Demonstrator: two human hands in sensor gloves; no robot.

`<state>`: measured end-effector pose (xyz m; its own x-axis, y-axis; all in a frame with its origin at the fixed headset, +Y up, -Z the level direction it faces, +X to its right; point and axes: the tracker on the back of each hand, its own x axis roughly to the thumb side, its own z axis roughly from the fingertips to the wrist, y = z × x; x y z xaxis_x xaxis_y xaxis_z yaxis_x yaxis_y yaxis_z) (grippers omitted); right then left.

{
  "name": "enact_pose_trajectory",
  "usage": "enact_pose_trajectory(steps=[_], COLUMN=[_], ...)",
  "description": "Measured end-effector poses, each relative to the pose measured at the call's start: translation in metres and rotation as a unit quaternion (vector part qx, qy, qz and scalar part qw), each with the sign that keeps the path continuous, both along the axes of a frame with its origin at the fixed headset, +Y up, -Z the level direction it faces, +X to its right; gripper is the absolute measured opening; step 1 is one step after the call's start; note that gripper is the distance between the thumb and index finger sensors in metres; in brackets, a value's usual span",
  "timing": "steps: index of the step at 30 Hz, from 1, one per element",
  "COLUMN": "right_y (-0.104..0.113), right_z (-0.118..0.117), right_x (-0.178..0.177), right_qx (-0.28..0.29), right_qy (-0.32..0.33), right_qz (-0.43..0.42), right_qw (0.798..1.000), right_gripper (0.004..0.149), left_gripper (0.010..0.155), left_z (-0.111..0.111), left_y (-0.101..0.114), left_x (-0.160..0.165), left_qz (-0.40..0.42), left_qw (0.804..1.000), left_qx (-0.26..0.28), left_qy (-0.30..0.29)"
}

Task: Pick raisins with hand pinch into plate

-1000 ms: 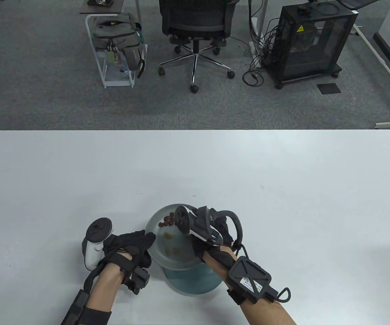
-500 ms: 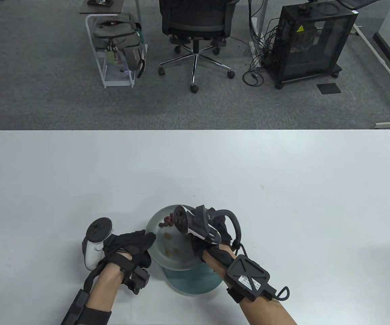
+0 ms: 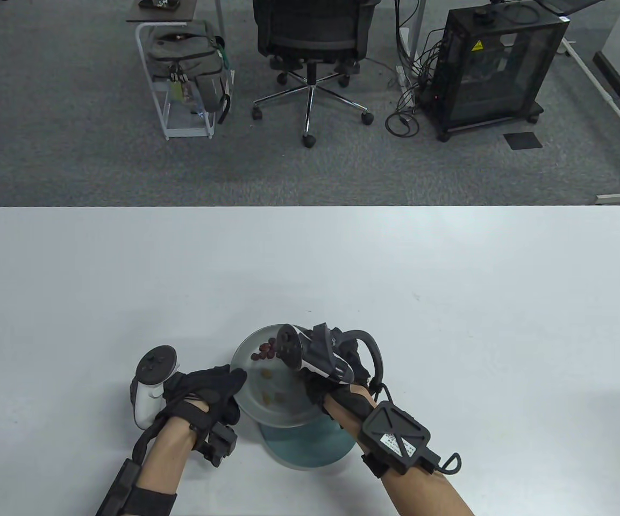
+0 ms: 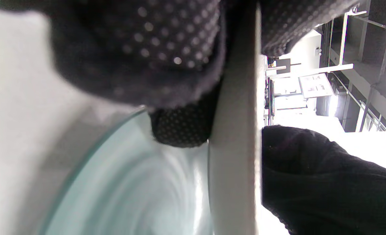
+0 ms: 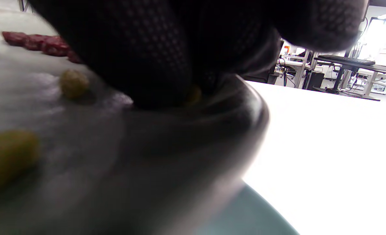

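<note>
Left hand (image 3: 207, 389) grips near-left rim of tilted round grey bowl (image 3: 250, 398) above round blue glass plate (image 3: 310, 449). Right hand (image 3: 336, 384) shifts slightly rightward inside bowl — fingers (image 5: 140, 62) close on yellow raisin (image 5: 193, 94), pinch forming; transfer to plate pending.

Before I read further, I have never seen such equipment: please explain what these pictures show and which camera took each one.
These are a person's two hands in black sensor gloves, each with a tracker strapped on its back. One camera looks down at the white table; two small cameras sit on the wrists, so their pictures are very close and blurred.

The left hand holds the rim of a grey bowl, raised above a pale blue glass plate. The bowl holds dark red pieces and yellowish raisins. The right hand reaches into the bowl; in its wrist view the fingertips press down on a yellowish raisin. No raisin shows on the plate yet.
</note>
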<state>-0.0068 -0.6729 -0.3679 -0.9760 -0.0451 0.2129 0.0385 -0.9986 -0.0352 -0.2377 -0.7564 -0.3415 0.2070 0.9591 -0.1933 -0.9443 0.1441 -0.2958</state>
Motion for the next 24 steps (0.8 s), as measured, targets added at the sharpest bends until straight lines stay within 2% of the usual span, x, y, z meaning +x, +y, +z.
enact_pose_trajectory(steps=[24], right_y=[-0.0011], right_z=[0.0024], right_x=[0.0008], right_qx=[0.0], right_qy=[0.022], right_qz=[0.026], right_qw=[0.999], right_gripper=[0.056], left_gripper=[0.051], left_z=[0.0002], left_y=[-0.0026], left_x=[0.0028], left_qz=[-0.002], left_qw=[1.0], left_qx=[-0.006], left_qy=[0.001])
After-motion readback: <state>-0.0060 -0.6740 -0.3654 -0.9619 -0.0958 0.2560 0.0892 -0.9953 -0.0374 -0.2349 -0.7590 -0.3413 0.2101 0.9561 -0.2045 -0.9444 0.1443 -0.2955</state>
